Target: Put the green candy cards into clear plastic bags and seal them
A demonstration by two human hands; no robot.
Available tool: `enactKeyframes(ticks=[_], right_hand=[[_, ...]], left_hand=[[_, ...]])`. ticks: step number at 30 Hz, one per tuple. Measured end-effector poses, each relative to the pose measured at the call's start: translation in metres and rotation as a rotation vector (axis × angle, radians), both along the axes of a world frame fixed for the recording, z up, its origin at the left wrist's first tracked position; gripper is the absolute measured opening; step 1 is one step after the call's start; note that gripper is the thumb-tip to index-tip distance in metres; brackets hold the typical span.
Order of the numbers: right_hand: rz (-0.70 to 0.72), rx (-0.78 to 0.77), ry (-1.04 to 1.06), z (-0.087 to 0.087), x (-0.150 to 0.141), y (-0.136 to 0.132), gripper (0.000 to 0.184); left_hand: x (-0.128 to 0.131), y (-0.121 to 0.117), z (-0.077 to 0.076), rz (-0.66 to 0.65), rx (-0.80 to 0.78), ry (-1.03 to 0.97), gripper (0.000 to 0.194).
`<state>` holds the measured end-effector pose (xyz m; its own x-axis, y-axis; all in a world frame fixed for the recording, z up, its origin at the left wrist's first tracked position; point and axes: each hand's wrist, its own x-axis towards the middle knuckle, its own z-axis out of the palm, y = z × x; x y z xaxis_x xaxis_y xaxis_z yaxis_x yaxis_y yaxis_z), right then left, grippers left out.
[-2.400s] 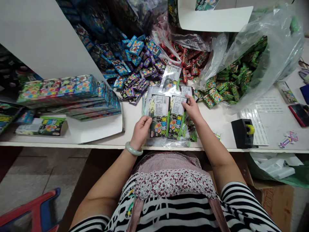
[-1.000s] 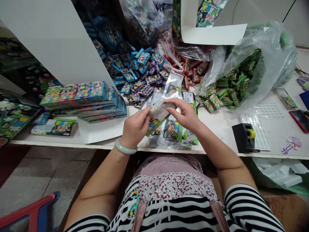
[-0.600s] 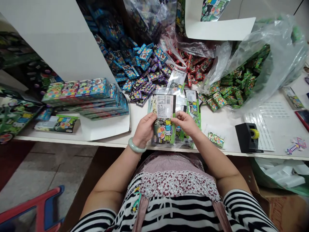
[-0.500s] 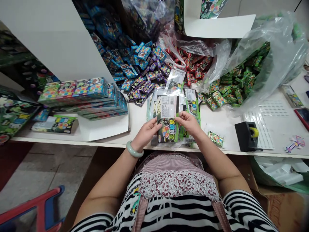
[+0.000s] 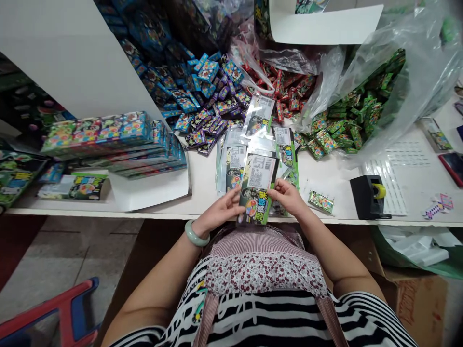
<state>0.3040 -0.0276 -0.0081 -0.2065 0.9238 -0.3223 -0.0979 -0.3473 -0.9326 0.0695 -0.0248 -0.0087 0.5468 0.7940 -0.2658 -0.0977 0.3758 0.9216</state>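
Note:
Between both hands I hold a printed plastic candy sleeve, dark below with yellow and blue characters and a pale label panel above. My left hand grips its left edge, fingers partly behind it. My right hand pinches the right edge between thumb and fingers. Under and behind the sleeve lie more flat sleeves in overlapping piles on the white table. Another sleeve lies at the top of the piles, near the small boxes.
Heaps of small blue boxes, purple boxes, red boxes and green boxes lie across the back. Stacked box rows stand left. A tape dispenser, single small box and phone are right.
The held sleeve has come closer to my body and tilted slightly, uncovering another sleeve beneath on the pile. Both hands moved with it. The whole view has shifted a little.

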Motion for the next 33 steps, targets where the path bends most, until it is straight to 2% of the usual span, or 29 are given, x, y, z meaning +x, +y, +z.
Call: enactKeyframes(ticks=[3,5,7,9,11,14,16,19,22,24,26,29,33], right_hand=[[0.115,-0.008,0.016,-0.007,-0.002,-0.005,0.043],[0.156,0.002,-0.001,-0.012,-0.001,-0.007,0.041],[0.109,0.054,-0.038,-0.013,0.001,-0.008,0.045],[-0.015,0.149,-0.080,-0.009,0.005,-0.008,0.061],[-0.123,0.244,-0.136,-0.002,0.007,-0.008,0.069],[-0.131,0.330,-0.223,0.009,0.007,-0.008,0.061],[-0.074,0.369,-0.286,0.012,0.006,-0.010,0.054],[0.046,0.441,-0.412,0.016,0.003,-0.011,0.033],[0.121,0.532,-0.495,0.021,0.001,-0.007,0.020],[0.105,0.564,-0.500,0.023,0.000,-0.002,0.017],[0.047,0.517,-0.447,0.023,0.000,0.004,0.012],[-0.017,0.380,-0.321,0.021,0.001,0.009,0.018],[0.023,0.478,-0.347,0.024,0.002,0.008,0.010]], left_hand=[[0.009,0.017,0.003,0.209,0.162,0.011,0.061],[0.017,0.025,0.005,0.293,0.245,0.033,0.063],[0.024,0.027,0.006,0.320,0.307,0.063,0.071],[0.027,0.024,0.006,0.313,0.349,0.085,0.077],[0.027,0.020,0.007,0.285,0.373,0.087,0.073],[0.021,0.016,0.011,0.246,0.389,0.075,0.058],[0.016,0.013,0.013,0.237,0.407,0.105,0.048],[0.012,0.010,0.013,0.301,0.458,0.238,0.028],[0.013,0.008,0.008,0.368,0.479,0.302,0.027],[0.016,0.009,0.004,0.396,0.463,0.253,0.024],[0.019,0.011,0.001,0.413,0.438,0.196,0.027],[0.022,0.012,0.004,0.408,0.453,0.202,0.033],[0.025,0.010,0.015,0.406,0.562,0.224,0.022]])
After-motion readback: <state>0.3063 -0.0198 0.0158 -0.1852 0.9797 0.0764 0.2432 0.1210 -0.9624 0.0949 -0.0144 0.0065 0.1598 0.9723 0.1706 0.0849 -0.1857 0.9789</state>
